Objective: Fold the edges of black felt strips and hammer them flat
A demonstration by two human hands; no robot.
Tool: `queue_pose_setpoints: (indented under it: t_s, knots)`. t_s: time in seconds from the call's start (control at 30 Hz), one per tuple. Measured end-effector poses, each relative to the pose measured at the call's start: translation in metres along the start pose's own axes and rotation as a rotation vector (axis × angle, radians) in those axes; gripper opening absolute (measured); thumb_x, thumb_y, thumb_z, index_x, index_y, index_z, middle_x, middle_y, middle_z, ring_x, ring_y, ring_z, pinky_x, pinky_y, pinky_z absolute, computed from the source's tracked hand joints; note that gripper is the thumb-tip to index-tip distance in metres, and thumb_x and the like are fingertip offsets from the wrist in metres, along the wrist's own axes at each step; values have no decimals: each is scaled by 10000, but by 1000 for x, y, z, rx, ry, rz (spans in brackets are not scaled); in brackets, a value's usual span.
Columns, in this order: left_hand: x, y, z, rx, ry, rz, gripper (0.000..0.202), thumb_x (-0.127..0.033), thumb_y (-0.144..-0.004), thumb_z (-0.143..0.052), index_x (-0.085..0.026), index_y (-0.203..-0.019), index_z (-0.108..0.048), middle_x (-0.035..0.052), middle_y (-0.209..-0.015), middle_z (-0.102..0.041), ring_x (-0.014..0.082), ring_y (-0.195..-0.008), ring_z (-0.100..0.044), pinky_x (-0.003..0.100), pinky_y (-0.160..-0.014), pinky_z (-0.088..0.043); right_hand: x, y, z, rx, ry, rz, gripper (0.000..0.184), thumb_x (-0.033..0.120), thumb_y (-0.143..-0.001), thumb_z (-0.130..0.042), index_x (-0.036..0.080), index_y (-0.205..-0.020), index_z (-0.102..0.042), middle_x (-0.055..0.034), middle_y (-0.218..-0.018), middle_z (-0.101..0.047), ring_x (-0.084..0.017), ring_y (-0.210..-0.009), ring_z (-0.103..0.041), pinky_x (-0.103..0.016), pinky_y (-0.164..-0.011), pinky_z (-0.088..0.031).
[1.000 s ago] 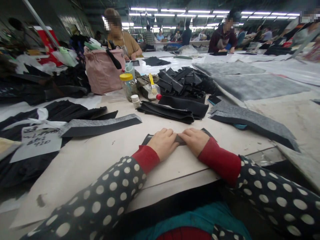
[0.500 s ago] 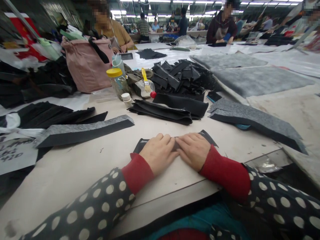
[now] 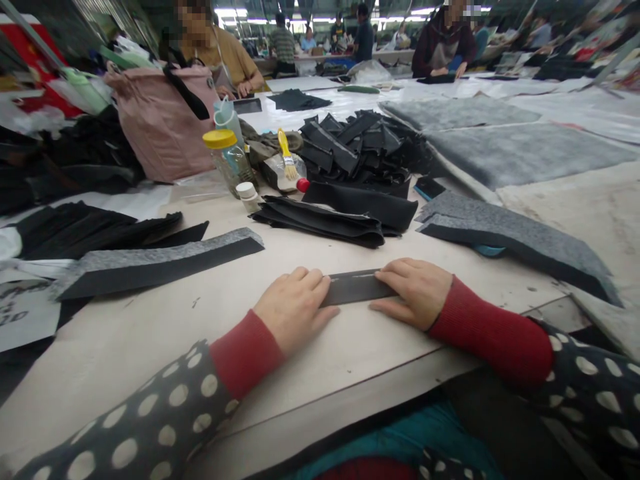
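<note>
A narrow black fabric strip (image 3: 355, 287) lies flat on the pale worktable (image 3: 150, 340), its middle showing between my hands. My left hand (image 3: 295, 310) presses on its left end, fingers together and the end hidden beneath them. My right hand (image 3: 415, 293) rests on the other end in the same way. Red knitted cuffs and polka-dot sleeves run back from both wrists. Just beyond my hands lie folded black strips (image 3: 320, 223) and a long grey-and-black strip (image 3: 155, 263).
Farther off are a heap of black cut pieces (image 3: 355, 150), a yellow-lidded jar (image 3: 225, 160), a yellow brush (image 3: 286, 153), a pink bag (image 3: 160, 120) and grey felt sheets (image 3: 525, 153). Co-workers (image 3: 215, 53) sit across the table.
My hands have slid apart along the strip, exposing more of its middle, and the strip now lies flatter. The whole view has shifted slightly.
</note>
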State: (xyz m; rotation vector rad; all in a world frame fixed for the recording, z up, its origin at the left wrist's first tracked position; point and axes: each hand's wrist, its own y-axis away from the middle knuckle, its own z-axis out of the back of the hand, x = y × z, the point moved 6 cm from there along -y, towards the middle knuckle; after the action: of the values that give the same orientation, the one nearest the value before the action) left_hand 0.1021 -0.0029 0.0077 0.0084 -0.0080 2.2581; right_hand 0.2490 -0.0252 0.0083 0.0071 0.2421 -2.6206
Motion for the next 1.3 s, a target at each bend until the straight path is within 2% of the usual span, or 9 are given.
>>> queue_pose_setpoints:
  t_s: [0.2, 0.43, 0.53, 0.63, 0.77, 0.87, 1.07, 1.23, 1.3]
  knots:
    - [14, 13, 1, 9, -43, 29, 369, -431, -838, -379, -151, -1031, -524, 81, -925, -537, 216, -869, -479, 346, -758, -395, -10, 8, 0, -7, 38, -7, 454, 497, -794, -423, 100, -878, -628, -114, -797, -590, -212, -774, -540, -323, -712, -405]
    - [24, 22, 3, 25, -72, 59, 361, -449, -834, -375, -153, -952, -544, 76, -887, -538, 219, -846, -489, 363, -751, -397, -8, 17, -3, -80, 73, -72, 495, 510, -805, -391, 80, -915, -611, -138, -844, -590, -229, -797, -537, -334, -698, -403]
    - [18, 14, 5, 37, -98, 93, 384, -470, -832, -359, -141, -846, -556, 81, -830, -532, 226, -795, -491, 365, -706, -409, -4, 18, -3, -98, 87, -92, 490, 511, -801, -396, 81, -893, -611, -142, -841, -589, -232, -796, -533, -335, -690, -401]
    - [4, -2, 6, 19, -91, 121, 362, -400, -863, -321, -128, -811, -553, 87, -809, -527, 222, -771, -487, 357, -690, -416, 0, 17, -4, -91, 92, -112, 494, 516, -797, -399, 77, -873, -611, -146, -828, -588, -235, -795, -530, -338, -690, -395]
    - [-23, -26, 4, -45, -21, 27, 221, -251, -864, -354, -132, -891, -539, 77, -890, -520, 211, -841, -466, 332, -741, -419, 0, 18, -3, -86, 98, -134, 515, 545, -786, -395, 85, -860, -616, -142, -820, -590, -246, -812, -521, -363, -729, -378]
    - [-35, -35, 0, -80, 5, -18, 182, -193, -855, -365, -144, -908, -532, 68, -918, -511, 205, -872, -450, 326, -778, -417, -4, 19, 0, -105, 58, -128, 500, 544, -788, -395, 106, -876, -619, -128, -844, -595, -240, -835, -513, -368, -765, -364]
    - [-35, -31, -7, -50, 10, 19, 184, -142, -848, -360, -130, -939, -518, 77, -938, -504, 204, -888, -446, 328, -794, -417, -5, 8, 0, -122, -28, -169, 469, 518, -769, -451, 104, -923, -609, -128, -901, -584, -232, -849, -501, -352, -764, -381]
    - [-35, -28, -8, -17, 27, 26, 201, -113, -831, -359, -93, -965, -508, 100, -940, -495, 215, -894, -445, 328, -764, -429, 16, -11, -5, -97, -167, -33, 411, 456, -771, -484, 109, -954, -602, -117, -930, -575, -216, -872, -502, -341, -793, -386]
    - [-35, -28, -8, -20, 39, 27, 211, -108, -825, -361, -87, -981, -500, 105, -938, -494, 219, -897, -442, 329, -759, -431, 19, -16, -7, -91, -200, -23, 393, 441, -770, -492, 113, -955, -603, -112, -912, -576, -210, -864, -506, -338, -789, -390]
